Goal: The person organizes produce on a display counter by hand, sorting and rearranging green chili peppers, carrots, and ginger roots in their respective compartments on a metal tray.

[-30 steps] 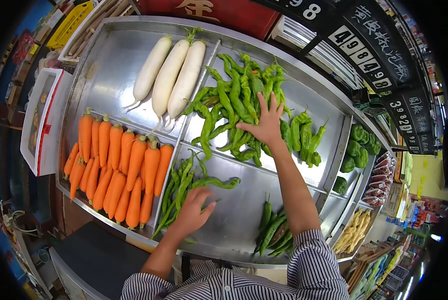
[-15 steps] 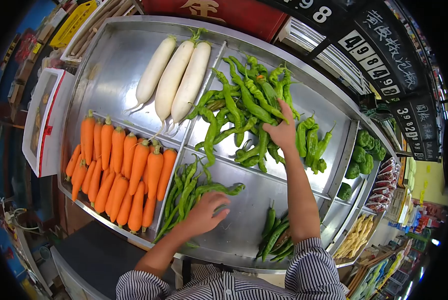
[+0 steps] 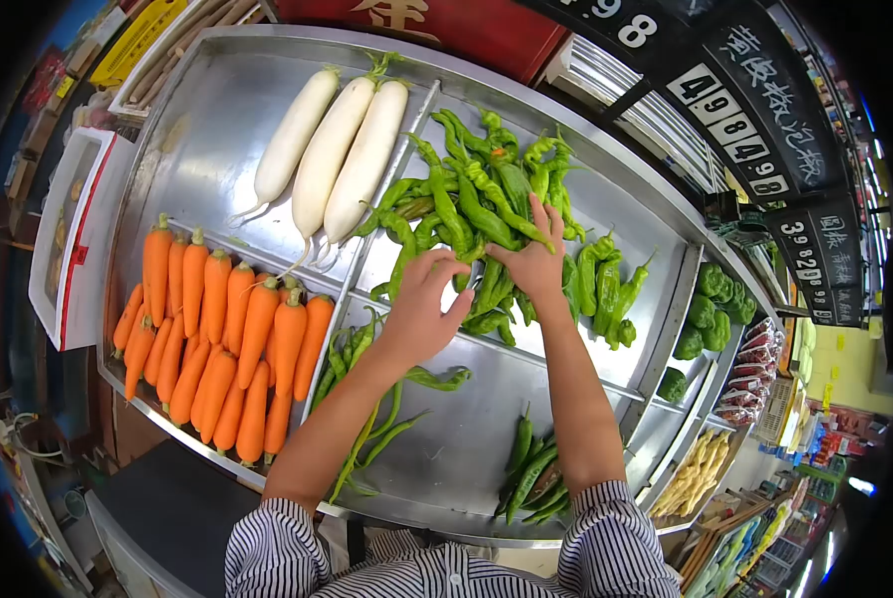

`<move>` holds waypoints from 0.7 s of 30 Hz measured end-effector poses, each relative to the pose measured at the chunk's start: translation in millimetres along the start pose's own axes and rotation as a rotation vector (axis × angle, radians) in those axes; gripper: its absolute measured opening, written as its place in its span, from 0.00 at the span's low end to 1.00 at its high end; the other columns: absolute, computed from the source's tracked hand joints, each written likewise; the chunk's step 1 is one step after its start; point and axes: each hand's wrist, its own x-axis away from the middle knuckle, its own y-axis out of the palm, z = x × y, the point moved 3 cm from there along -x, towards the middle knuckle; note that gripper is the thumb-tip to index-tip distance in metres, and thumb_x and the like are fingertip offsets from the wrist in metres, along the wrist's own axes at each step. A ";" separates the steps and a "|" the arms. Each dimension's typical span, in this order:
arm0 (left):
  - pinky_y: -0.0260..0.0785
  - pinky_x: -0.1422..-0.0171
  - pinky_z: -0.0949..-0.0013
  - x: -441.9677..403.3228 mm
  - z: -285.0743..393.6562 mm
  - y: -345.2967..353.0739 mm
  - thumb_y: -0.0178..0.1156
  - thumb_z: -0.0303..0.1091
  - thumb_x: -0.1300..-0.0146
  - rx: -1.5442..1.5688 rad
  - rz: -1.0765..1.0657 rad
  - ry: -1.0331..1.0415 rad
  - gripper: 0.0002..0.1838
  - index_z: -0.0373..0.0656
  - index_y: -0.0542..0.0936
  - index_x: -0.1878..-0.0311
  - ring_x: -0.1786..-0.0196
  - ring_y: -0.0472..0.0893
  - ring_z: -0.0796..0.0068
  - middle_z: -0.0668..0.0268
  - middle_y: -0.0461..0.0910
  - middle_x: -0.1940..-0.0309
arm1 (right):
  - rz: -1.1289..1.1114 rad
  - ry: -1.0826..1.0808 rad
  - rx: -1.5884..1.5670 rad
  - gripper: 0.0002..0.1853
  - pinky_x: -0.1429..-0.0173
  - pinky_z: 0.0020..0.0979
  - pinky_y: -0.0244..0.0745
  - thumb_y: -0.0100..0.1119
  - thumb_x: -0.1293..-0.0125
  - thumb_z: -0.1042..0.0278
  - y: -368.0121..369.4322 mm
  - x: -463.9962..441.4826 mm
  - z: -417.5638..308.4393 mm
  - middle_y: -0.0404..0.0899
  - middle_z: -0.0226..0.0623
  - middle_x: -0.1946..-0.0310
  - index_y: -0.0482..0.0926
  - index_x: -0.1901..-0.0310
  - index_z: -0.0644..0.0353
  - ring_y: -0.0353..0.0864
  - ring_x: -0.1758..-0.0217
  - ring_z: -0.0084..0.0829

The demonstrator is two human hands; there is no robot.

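Observation:
Long wrinkled green peppers (image 3: 466, 199) lie heaped in the upper middle section of the metal tray. On the right edge of this heap rests my right hand (image 3: 534, 261), its fingers stretched out over the peppers and its thumb apart. What lies under its palm is hidden. My left hand (image 3: 421, 311) is at the heap's lower left edge, with thumb and curved fingers apart and nothing visible between them. Below it, thinner green chilies (image 3: 394, 431) lie in the lower section, partly covered by my left forearm.
White radishes (image 3: 317, 149) and orange carrots (image 3: 217, 349) fill the left sections. Darker green chilies (image 3: 534, 478) lie by my right forearm. Metal dividers (image 3: 371, 239) separate the sections. Bell peppers (image 3: 706, 309) are at the right. Black price boards (image 3: 745, 110) overhang the upper right.
My left hand has moved up and right, from the thin chilies to the edge of the pepper heap. The right hand has shifted slightly left and down, still at the heap.

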 end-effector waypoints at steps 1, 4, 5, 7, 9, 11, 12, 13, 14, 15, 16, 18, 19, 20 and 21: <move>0.63 0.36 0.58 -5.9 0.4 3.5 0.62 0.28 0.41 -0.037 0.005 0.012 0.16 0.39 0.75 0.50 0.41 0.69 0.53 0.55 0.70 0.44 | 0.004 -0.020 -0.058 0.44 0.32 0.45 0.63 0.76 0.61 0.62 -3.0 0.1 5.7 0.62 0.48 0.33 0.71 0.36 0.52 0.65 0.33 0.50; 0.61 0.34 0.55 -23.8 -2.6 11.9 0.62 0.28 0.41 -0.126 0.032 0.041 0.17 0.39 0.74 0.49 0.38 0.67 0.50 0.54 0.69 0.43 | 0.045 -0.117 -0.147 0.39 0.35 0.36 0.68 0.70 0.59 0.70 -13.2 3.2 21.1 0.69 0.48 0.38 0.72 0.38 0.58 0.71 0.37 0.43; 0.61 0.33 0.55 -29.1 -5.4 15.9 0.62 0.28 0.41 -0.137 0.036 0.045 0.17 0.39 0.74 0.48 0.37 0.67 0.50 0.53 0.69 0.43 | 0.030 -0.033 -0.208 0.40 0.36 0.36 0.69 0.70 0.60 0.70 -17.1 3.6 29.1 0.71 0.46 0.40 0.72 0.38 0.58 0.72 0.38 0.42; 0.61 0.33 0.54 -36.8 -10.6 28.1 0.62 0.29 0.41 -0.113 0.034 0.035 0.17 0.39 0.74 0.48 0.37 0.67 0.49 0.53 0.69 0.42 | 0.002 0.141 -0.326 0.40 0.37 0.34 0.70 0.70 0.61 0.70 -27.4 7.3 37.4 0.74 0.44 0.43 0.72 0.39 0.59 0.75 0.41 0.39; 0.61 0.33 0.54 -45.2 -11.2 40.0 0.63 0.30 0.41 -0.045 0.031 0.007 0.18 0.39 0.74 0.48 0.36 0.67 0.48 0.52 0.69 0.42 | -0.001 0.264 -0.553 0.39 0.41 0.32 0.73 0.66 0.56 0.77 -37.9 16.2 40.6 0.75 0.41 0.45 0.69 0.36 0.61 0.78 0.47 0.35; 0.62 0.34 0.55 -44.4 -6.4 49.1 0.62 0.32 0.41 -0.049 -0.038 0.007 0.17 0.38 0.75 0.49 0.38 0.68 0.48 0.52 0.69 0.42 | 0.019 0.363 -0.887 0.38 0.43 0.31 0.74 0.63 0.53 0.81 -43.1 22.9 45.0 0.75 0.41 0.44 0.67 0.35 0.62 0.79 0.48 0.34; 0.63 0.34 0.55 -42.0 -0.7 51.8 0.62 0.32 0.41 -0.091 -0.066 0.012 0.17 0.38 0.76 0.50 0.38 0.68 0.48 0.52 0.69 0.42 | 0.013 0.389 -0.929 0.37 0.45 0.31 0.75 0.57 0.49 0.87 -45.5 23.5 50.9 0.74 0.41 0.45 0.64 0.33 0.62 0.78 0.48 0.34; 0.63 0.34 0.54 -39.1 3.0 54.7 0.62 0.33 0.41 -0.132 -0.097 0.019 0.17 0.38 0.76 0.50 0.39 0.68 0.49 0.52 0.69 0.42 | 0.017 0.408 -0.996 0.37 0.45 0.32 0.75 0.57 0.49 0.88 -46.5 22.4 55.6 0.74 0.41 0.45 0.64 0.33 0.62 0.78 0.48 0.34; 0.65 0.36 0.54 -35.4 4.2 58.3 0.63 0.34 0.42 -0.175 -0.080 0.062 0.16 0.38 0.78 0.52 0.40 0.69 0.49 0.52 0.70 0.43 | 0.024 0.429 -1.063 0.38 0.46 0.32 0.76 0.57 0.49 0.88 -48.2 22.6 60.3 0.75 0.41 0.45 0.64 0.33 0.62 0.78 0.48 0.34; 0.65 0.36 0.55 -31.8 3.9 61.6 0.63 0.33 0.42 -0.194 -0.079 0.080 0.16 0.38 0.78 0.52 0.41 0.69 0.49 0.52 0.71 0.44 | 0.035 0.450 -1.131 0.38 0.46 0.32 0.76 0.57 0.50 0.88 -50.2 21.9 65.5 0.75 0.41 0.46 0.64 0.33 0.62 0.78 0.48 0.34; 0.65 0.37 0.55 -27.7 2.6 63.6 0.63 0.33 0.42 -0.213 -0.080 0.098 0.15 0.38 0.78 0.52 0.41 0.69 0.49 0.53 0.71 0.45 | 0.041 0.446 -1.166 0.38 0.46 0.34 0.77 0.55 0.50 0.89 -49.8 19.0 74.4 0.75 0.42 0.46 0.64 0.33 0.62 0.78 0.48 0.34; 0.65 0.37 0.55 -23.3 -2.5 60.9 0.62 0.33 0.42 -0.213 -0.066 0.072 0.15 0.39 0.79 0.52 0.41 0.69 0.50 0.53 0.72 0.46 | 0.012 0.479 -1.189 0.35 0.55 0.36 0.79 0.56 0.48 0.85 -51.9 13.5 87.6 0.75 0.44 0.46 0.64 0.35 0.62 0.81 0.49 0.42; 0.65 0.37 0.55 -21.4 -6.2 56.0 0.62 0.33 0.42 -0.193 -0.055 0.029 0.15 0.39 0.79 0.52 0.41 0.69 0.50 0.53 0.72 0.46 | 0.000 0.497 -1.203 0.33 0.60 0.38 0.81 0.56 0.47 0.83 -52.5 12.5 89.6 0.75 0.45 0.46 0.64 0.36 0.62 0.82 0.50 0.46; 0.65 0.36 0.55 -20.0 -10.5 50.1 0.62 0.32 0.42 -0.174 -0.046 -0.013 0.15 0.39 0.79 0.51 0.41 0.69 0.51 0.53 0.73 0.47 | -0.021 0.493 -1.215 0.32 0.65 0.38 0.80 0.55 0.47 0.82 -56.0 12.0 91.0 0.75 0.48 0.47 0.63 0.37 0.62 0.83 0.51 0.52; 0.64 0.37 0.54 -20.1 -15.6 41.9 0.63 0.32 0.42 -0.223 -0.024 -0.016 0.16 0.39 0.79 0.50 0.41 0.69 0.50 0.53 0.72 0.46 | -0.041 0.520 -1.229 0.32 0.65 0.38 0.80 0.55 0.46 0.82 -60.6 11.6 88.0 0.75 0.49 0.47 0.63 0.37 0.62 0.82 0.51 0.52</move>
